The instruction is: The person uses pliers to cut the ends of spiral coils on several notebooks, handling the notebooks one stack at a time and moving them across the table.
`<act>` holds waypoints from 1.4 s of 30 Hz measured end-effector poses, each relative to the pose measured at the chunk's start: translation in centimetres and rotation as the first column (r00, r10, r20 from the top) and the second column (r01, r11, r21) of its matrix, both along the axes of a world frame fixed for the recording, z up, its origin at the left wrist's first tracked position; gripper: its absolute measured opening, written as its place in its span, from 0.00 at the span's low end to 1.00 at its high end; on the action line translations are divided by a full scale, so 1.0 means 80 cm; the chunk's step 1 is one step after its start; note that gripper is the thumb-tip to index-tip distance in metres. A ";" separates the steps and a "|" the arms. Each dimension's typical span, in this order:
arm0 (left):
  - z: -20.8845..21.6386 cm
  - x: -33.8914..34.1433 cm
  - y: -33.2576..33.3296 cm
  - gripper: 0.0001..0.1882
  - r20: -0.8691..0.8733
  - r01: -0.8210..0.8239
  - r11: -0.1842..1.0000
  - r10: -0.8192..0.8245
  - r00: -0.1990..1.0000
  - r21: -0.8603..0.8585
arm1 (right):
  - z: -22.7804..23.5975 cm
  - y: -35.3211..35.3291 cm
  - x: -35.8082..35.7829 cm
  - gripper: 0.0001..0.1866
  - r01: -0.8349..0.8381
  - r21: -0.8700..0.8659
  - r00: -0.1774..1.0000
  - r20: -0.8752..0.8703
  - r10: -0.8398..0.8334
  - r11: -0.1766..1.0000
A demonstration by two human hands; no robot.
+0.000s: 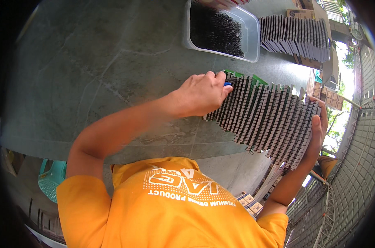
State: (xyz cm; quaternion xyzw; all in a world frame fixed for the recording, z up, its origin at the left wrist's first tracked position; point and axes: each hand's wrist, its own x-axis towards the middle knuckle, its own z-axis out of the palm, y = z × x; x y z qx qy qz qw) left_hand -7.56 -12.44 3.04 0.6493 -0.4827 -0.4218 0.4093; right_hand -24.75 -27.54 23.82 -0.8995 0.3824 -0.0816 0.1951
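Note:
A long row of spiral-bound notebooks (266, 120) lies at the table's right side, their black wire coils facing up. My left hand (202, 94) is closed round a small blue-handled tool (227, 84) at the row's far left corner. The tool's dark tip reaches over the coils; most of its handle is hidden in my fingers, so its exact kind is unclear. At the right end of the row, my right hand (317, 128) grips the last notebooks, thumb on the near side and fingers partly hidden behind. Green pieces (259, 80) show along the row's far edge.
Beyond the row, a clear plastic tub (250, 35) holds many loose black coils (216, 31). More bound notebooks (295, 37) stand to its right. The dark green marbled table (92, 74) spreads leftward. A teal plastic stool (53, 180) is at lower left; small boxes (249, 202) sit below right.

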 end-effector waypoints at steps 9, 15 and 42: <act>-0.009 0.032 -0.008 0.27 -0.789 0.283 0.939 -0.023 0.614 0.193 | 0.002 0.003 0.004 0.33 -0.054 0.025 0.998 0.022 0.054 0.998; 0.007 0.025 -0.011 0.25 -0.600 0.191 0.968 -0.058 0.798 0.161 | 0.002 0.008 0.010 0.33 -0.064 0.035 0.997 0.035 0.063 0.997; 0.018 0.013 -0.006 0.22 0.334 -0.019 0.989 0.067 0.940 -0.144 | 0.002 0.013 0.009 0.31 -0.022 0.073 0.997 0.071 0.017 0.997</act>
